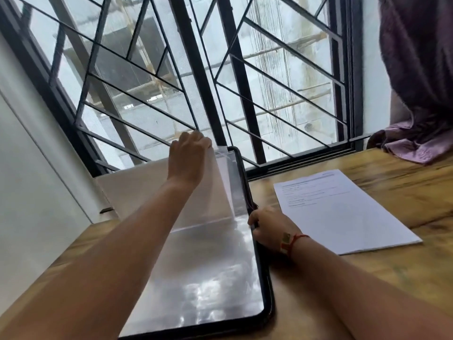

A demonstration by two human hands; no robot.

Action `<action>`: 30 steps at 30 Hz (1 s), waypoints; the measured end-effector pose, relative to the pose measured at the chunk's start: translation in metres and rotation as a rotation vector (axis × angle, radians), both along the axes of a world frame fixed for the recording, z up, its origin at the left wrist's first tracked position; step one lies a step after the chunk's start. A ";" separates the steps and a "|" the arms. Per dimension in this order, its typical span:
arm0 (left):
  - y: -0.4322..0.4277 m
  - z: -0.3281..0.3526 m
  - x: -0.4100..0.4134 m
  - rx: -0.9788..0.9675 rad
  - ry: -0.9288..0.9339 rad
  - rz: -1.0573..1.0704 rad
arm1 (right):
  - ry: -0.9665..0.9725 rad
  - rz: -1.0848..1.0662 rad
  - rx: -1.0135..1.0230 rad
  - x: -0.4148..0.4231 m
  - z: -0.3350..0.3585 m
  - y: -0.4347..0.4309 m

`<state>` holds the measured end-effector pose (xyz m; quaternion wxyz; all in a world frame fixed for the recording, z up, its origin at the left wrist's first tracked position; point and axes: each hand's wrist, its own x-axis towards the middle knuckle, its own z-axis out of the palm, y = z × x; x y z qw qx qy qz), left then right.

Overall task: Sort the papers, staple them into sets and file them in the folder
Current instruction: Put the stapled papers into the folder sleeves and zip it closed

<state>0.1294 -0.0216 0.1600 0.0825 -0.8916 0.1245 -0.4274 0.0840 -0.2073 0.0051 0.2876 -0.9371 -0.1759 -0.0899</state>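
Two hands on the folder (267, 290), which lies open on the desk (392, 278). Left hand (188, 155) pinches the far corner of a clear sleeve (210, 200) & holds it raised off the pages beneath. Right hand (269, 229) grips the folder's right edge, approx midway. The papers (343, 212) sit in one flat stack just right of the folder, not touching it. Sleeve looks thin, floppy & slick w/ glare, so it'll prob sag or slip; best held at a corner. Papers look light & bendy: take a long edge, fingers under, so they don't fan.
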 end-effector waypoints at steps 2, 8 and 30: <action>-0.007 -0.002 0.017 -0.023 0.023 0.029 | -0.028 0.001 -0.010 0.001 -0.002 0.001; -0.021 -0.015 0.043 -0.193 0.159 0.032 | -0.029 -0.020 0.021 0.006 -0.011 0.003; -0.019 -0.161 -0.052 -0.345 0.627 -0.025 | -0.006 -0.020 -0.053 0.003 -0.003 0.004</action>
